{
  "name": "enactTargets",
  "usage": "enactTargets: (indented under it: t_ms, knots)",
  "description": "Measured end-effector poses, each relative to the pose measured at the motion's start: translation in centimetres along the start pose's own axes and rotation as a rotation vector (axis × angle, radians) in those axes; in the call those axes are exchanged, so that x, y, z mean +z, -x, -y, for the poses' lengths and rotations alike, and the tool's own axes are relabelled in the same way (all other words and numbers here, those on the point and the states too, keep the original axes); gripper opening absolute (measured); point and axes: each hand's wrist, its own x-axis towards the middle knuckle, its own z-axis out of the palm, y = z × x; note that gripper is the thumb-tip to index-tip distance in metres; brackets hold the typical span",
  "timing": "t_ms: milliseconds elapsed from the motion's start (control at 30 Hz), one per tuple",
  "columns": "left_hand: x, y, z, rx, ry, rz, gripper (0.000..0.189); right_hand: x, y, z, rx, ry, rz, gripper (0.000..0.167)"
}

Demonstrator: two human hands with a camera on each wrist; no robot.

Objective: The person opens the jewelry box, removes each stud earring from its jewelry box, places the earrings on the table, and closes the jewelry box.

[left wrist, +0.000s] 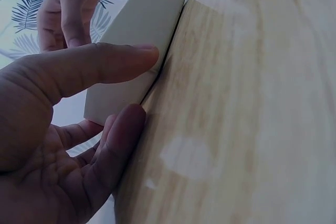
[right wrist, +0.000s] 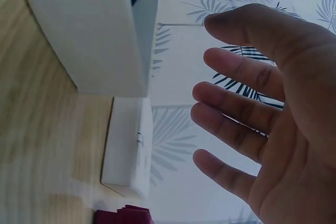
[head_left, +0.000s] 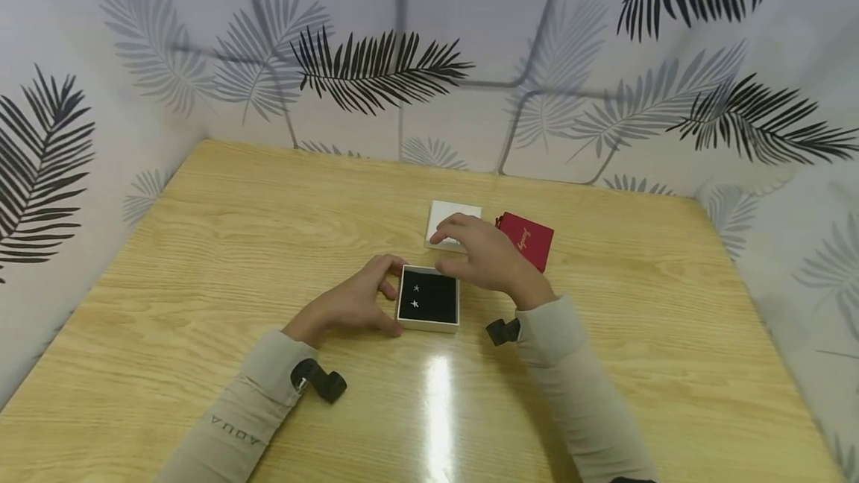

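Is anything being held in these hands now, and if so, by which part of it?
The left hand holds the open, square white box by its left side, at its near and far corners; the right hand holds nothing.

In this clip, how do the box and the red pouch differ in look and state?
The box is white; the pouch is red with gold lettering.
The box is open, showing a black insert with two star-shaped pieces; the pouch shows only its outside.
The left hand holds the box; neither hand holds the pouch.
Both rest on the table.
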Motion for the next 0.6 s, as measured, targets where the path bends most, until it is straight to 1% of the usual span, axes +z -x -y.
enactTargets:
  t_ms: [233,333,433,600]
  knots:
    - [0.2,-0.1,0.0,0.0,-0.006,0.011,0.09,0.9,0.8,0.1,-0.017,-0.013,-0.019,0.032]
    - [0.2,-0.1,0.0,-0.005,-0.013,0.014,0.09,1.1,0.9,0.2,-0.012,-0.017,-0.016,0.028]
    - [0.2,-0.2,0.1,-0.017,-0.015,0.01,0.091,1.3,0.9,0.3,-0.018,-0.003,-0.01,0.024]
    - [-0.1,-0.2,0.1,-0.036,-0.016,0.002,0.093,1.6,0.8,0.6,-0.049,0.025,-0.025,0.02]
